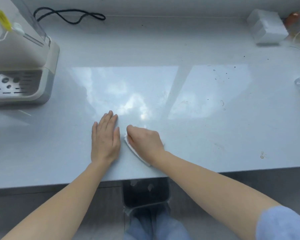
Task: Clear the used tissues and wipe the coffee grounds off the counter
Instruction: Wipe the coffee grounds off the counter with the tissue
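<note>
Counter (163,40) is big and shiny, with a coffee machine (22,70) at the far left and a bin (145,193) under its near edge. Left hand (105,139) lies flat and open beside the right hand (145,140), which is curled on a white tissue (133,151) near the edge. Tiny dark coffee grounds (226,73) dot the far right.

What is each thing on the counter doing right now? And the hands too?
Left hand: flat on the counter, fingers spread, holding nothing.
Right hand: pressing a white tissue down on the counter.
Counter: a few dark specks and stains on the right side.
Bin: open, below the counter edge, scraps inside.
Coffee machine: standing upright at the left.
Black cord: lying looped at the back.
</note>
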